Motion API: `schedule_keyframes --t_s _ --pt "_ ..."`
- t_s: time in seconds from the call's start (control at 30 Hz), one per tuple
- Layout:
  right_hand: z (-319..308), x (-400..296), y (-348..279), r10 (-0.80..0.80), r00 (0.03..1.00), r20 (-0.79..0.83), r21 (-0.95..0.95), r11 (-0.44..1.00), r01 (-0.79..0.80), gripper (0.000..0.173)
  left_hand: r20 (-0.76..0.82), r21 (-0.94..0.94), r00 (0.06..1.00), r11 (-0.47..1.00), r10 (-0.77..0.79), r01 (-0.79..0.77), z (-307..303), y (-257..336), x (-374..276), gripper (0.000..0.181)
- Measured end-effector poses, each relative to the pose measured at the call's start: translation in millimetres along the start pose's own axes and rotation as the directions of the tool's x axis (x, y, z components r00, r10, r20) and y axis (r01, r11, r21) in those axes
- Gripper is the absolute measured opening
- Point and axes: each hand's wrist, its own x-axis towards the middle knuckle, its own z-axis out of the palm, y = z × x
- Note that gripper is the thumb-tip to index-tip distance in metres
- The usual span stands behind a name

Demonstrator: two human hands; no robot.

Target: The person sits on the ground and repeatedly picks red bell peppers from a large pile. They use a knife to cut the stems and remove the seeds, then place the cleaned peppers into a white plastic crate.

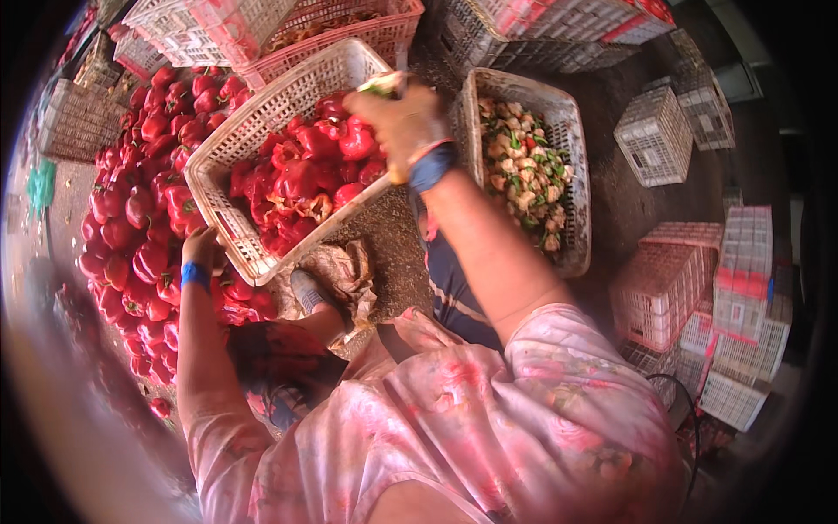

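Note:
A white plastic crate [222,147] stands tilted before me, with red bell peppers [304,173] in it, some of them opened. My right hand [402,124], blurred and apparently gloved, is over the crate's right end and holds a pale and green piece [383,85], which looks like a pepper core. My left hand [201,247] is at the crate's lower left corner, beside a big heap of whole red peppers [141,216]; its fingers are partly hidden, so its hold cannot be told. Right of my right forearm stands a second crate [579,196] holding pepper cores with green stems [524,177].
Stacked crates [340,33] stand beyond the crate, and more [556,56] at the upper right. Further crates [655,141] and a stack [740,314] are at the right. Crumpled brown sacking [350,275] lies by my foot on the littered floor. One loose pepper [160,407] lies lower left.

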Motion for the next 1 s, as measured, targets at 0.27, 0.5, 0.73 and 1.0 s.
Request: schedule_keyframes --t_s 0.27,0.5,0.73,1.0 --pt "-233.8 -69.0 49.5 0.110 0.908 -0.405 -0.240 0.945 -0.222 0.065 -0.565 0.020 0.815 0.985 -0.130 0.170 -81.2 -220.9 -113.7 0.026" --pt "-344.5 -227.0 224.2 0.554 0.778 -0.295 -0.932 -0.345 -0.108 0.064 -0.565 0.197 0.771 0.860 -0.293 0.471 -37.6 -357.5 -228.6 0.028" --pt "-326.1 -250.7 251.7 0.626 0.684 -0.376 -0.551 0.442 -0.707 0.040 -0.346 0.475 0.938 0.862 -0.004 0.179 32.8 -283.8 -200.4 0.030" --pt "-339.3 -237.7 296.4 0.557 0.740 -0.377 -0.457 0.583 -0.672 0.028 -0.010 0.694 0.907 0.656 0.422 -0.297 155.2 -113.2 -138.0 0.032"
